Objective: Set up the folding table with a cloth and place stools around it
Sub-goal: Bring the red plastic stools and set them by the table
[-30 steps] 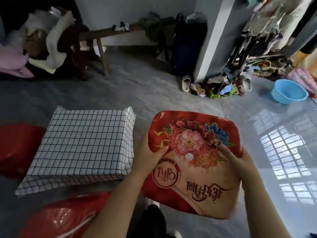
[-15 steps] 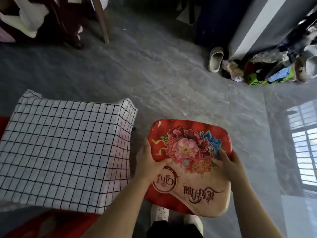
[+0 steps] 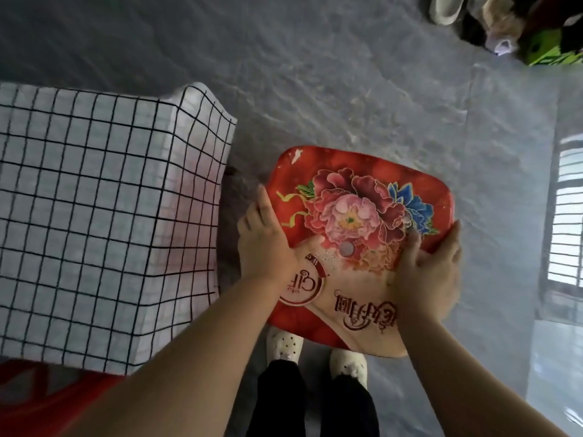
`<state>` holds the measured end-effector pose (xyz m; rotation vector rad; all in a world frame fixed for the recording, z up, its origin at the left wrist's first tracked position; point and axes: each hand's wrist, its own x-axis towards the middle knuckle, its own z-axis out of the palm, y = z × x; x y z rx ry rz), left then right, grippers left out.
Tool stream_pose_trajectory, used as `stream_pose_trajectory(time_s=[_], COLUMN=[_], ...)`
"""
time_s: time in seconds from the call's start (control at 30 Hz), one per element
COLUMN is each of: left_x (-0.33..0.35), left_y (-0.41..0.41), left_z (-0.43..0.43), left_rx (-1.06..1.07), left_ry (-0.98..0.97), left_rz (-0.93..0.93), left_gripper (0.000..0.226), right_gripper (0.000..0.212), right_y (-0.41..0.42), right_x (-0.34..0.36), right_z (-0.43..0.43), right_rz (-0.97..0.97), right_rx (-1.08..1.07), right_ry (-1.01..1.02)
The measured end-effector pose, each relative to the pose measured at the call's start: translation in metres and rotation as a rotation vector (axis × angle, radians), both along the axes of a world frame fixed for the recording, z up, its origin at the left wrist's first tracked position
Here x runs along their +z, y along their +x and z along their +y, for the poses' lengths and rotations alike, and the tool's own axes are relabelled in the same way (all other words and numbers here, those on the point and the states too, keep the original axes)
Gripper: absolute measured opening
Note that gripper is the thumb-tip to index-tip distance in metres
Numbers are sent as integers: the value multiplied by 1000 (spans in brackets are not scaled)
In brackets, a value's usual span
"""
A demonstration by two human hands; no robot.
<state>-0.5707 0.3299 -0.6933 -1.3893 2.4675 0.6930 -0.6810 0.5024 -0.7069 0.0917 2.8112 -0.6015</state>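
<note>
Looks down more steeply and from closer than half a second ago; loses the wooden leg at the top, keeps only a pale slipper (image 3: 444, 9) and a corner of the shoe pile at the upper right; shows both white shoes (image 3: 285, 345) below the seat's near edge. Holds the red stool (image 3: 362, 212) by the same two sides as before, seat up, flower print toward the far edge, lettering upside down toward the body; keeps it just right of the draped checked cloth (image 3: 94, 216), parted from it by a strip of grey floor (image 3: 315, 89). Grips with the left hand (image 3: 265, 247) at the left rim; thumb flat on the printed top, one finger straight along the rim, the rest hidden below the edge. Clasps with the right hand (image 3: 432, 272) at the right rim; thumb on top beside the flower, fingers curled round the edge. Cannot tell whether the legs touch the floor. Shows part of another red seat (image 3: 41, 402) at the lower left, under the cloth's near corner.
</note>
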Motion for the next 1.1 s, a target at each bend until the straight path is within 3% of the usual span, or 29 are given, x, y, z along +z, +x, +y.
stream_pose_trajectory(time_s=[0.27,0.33,0.4,0.47,0.53,0.57,0.63,0.87,1.0,1.1], left_x=[10,32,66,116,180,215,283,476,561,596], left_y=[-4,-5,1,23,59,82,135,353,501,632], left_z=[-1,-3,-1,5,16,22,34,67,106,148], left_rx=[-23,-27,-50,-93,-77,-31,88,397,606,730], left_ry=[14,107,150,78,-14,-49,-106,-371,-502,-620], left_rz=[-118,-240,-272,-172,-19,72,199,349,357,254], left_gripper=[124,122,114,97,80,72,63,69,71,73], right_gripper=[76,79,88,89,83,78,69,57,58,57], right_y=[0,-4,-13,-13,4,17,53,240,397,533], right_x=[8,17,34,71,130,167,243,467,541,575], right_z=[-1,1,7,20,31,34,35,-3,-27,-38], right_rz=[16,-91,-331,-485,-418,-344,-226,0,28,-13], right_rx=[27,48,52,228,505,604,707,1077,1383,1568], right_ry=[-5,-53,-99,83,195,151,18,-502,-666,-731])
